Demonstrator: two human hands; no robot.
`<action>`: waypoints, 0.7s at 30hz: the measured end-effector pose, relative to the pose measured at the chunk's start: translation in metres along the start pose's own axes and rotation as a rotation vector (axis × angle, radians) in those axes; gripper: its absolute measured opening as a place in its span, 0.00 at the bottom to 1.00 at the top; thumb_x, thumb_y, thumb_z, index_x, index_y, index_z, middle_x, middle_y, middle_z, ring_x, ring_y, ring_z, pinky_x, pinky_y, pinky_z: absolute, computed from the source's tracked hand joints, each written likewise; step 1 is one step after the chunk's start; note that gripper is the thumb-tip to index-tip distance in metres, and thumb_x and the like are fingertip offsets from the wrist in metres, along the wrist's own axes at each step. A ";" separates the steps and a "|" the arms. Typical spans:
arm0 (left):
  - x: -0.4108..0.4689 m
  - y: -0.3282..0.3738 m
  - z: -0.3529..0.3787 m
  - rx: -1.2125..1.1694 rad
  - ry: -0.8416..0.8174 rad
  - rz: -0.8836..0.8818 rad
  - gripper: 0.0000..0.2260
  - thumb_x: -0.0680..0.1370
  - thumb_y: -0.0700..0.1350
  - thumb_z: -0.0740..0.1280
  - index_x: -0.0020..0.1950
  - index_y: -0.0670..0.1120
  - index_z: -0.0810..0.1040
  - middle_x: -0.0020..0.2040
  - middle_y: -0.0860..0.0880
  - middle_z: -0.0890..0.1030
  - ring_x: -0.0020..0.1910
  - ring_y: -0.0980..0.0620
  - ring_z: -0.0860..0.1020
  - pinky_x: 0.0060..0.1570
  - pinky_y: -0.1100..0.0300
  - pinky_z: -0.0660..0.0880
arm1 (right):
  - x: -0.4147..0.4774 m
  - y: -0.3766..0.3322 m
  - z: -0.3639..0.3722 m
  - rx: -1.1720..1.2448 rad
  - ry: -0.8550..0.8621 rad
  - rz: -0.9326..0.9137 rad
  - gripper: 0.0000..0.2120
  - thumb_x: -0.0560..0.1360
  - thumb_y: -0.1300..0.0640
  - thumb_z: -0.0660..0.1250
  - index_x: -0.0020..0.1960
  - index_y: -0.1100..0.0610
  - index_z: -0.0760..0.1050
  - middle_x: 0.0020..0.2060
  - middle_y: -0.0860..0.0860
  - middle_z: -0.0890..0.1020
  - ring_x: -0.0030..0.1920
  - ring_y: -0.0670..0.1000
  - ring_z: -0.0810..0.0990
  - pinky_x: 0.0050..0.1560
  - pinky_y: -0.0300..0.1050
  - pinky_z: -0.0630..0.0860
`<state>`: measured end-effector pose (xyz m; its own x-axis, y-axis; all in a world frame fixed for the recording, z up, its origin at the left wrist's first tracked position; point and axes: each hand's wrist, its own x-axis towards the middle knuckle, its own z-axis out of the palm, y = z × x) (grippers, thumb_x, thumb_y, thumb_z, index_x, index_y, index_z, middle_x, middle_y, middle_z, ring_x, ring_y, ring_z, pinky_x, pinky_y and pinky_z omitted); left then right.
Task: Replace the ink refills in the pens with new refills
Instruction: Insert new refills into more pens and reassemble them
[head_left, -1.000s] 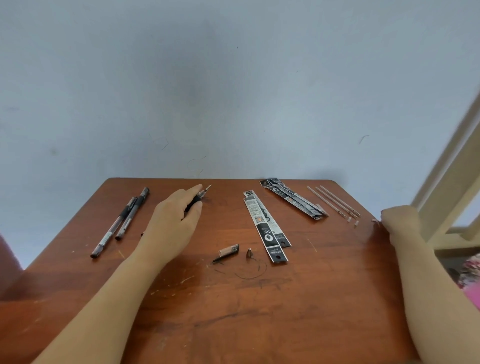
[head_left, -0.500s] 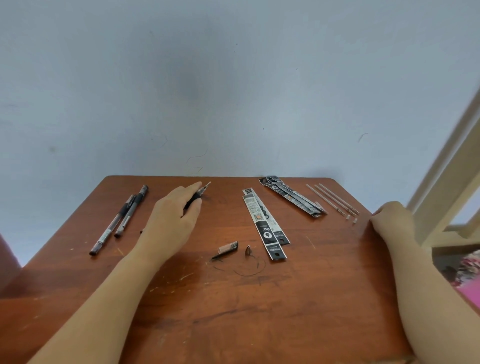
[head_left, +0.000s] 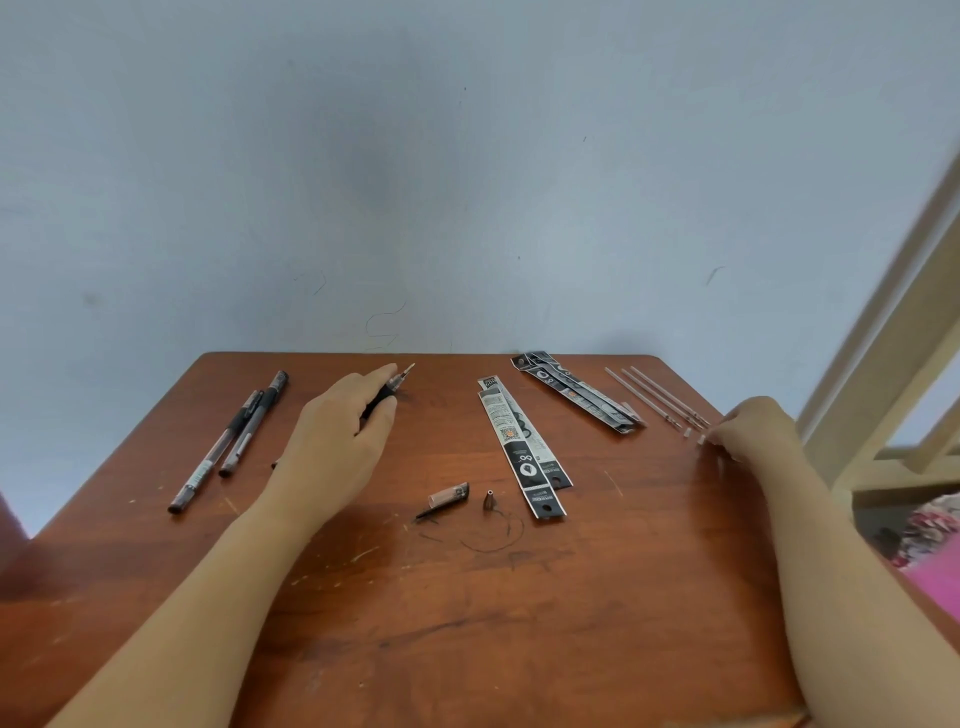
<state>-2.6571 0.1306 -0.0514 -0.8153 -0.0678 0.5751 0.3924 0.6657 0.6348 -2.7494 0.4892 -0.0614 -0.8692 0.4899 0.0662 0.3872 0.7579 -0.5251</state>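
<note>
At ten o'clock on the table (head_left: 597, 597), two pens (head_left: 228, 441) lie side by side. Toward eleven, your left hand (head_left: 337, 441) curls its fingers round a black-gripped pen (head_left: 397, 383), whose tip points to one o'clock. Near the centre a pen cap (head_left: 447, 496) and a metal cone (head_left: 489, 500) lie just apart. Refill packets (head_left: 524, 447) lie toward twelve, dark packets (head_left: 576, 392) at one and bare refills (head_left: 654, 397) at two. Your right hand (head_left: 753, 431) sits at their near ends with its fingers bent. You cannot tell whether it grips anything.
</note>
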 end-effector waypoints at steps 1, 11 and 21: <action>0.000 0.000 0.000 0.000 -0.001 -0.005 0.18 0.79 0.42 0.58 0.69 0.46 0.65 0.48 0.52 0.73 0.39 0.64 0.68 0.40 0.78 0.66 | 0.000 -0.001 0.000 0.006 -0.015 -0.005 0.07 0.67 0.69 0.68 0.43 0.71 0.78 0.36 0.62 0.79 0.42 0.60 0.77 0.40 0.43 0.68; 0.000 -0.002 0.001 0.019 -0.001 0.001 0.18 0.79 0.42 0.58 0.69 0.46 0.65 0.47 0.52 0.72 0.39 0.65 0.68 0.39 0.75 0.65 | 0.000 -0.002 0.000 0.020 0.014 0.031 0.08 0.66 0.71 0.63 0.44 0.73 0.78 0.30 0.61 0.74 0.35 0.58 0.73 0.32 0.41 0.65; 0.000 -0.003 0.001 0.008 0.003 0.001 0.18 0.78 0.42 0.58 0.69 0.46 0.65 0.47 0.50 0.74 0.39 0.62 0.70 0.38 0.74 0.67 | -0.009 -0.008 -0.003 0.084 0.223 -0.042 0.08 0.67 0.72 0.57 0.33 0.66 0.72 0.29 0.65 0.70 0.33 0.62 0.67 0.34 0.47 0.66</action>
<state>-2.6586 0.1291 -0.0536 -0.8136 -0.0692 0.5772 0.3897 0.6718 0.6299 -2.7435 0.4804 -0.0552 -0.7909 0.5491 0.2700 0.3175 0.7455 -0.5860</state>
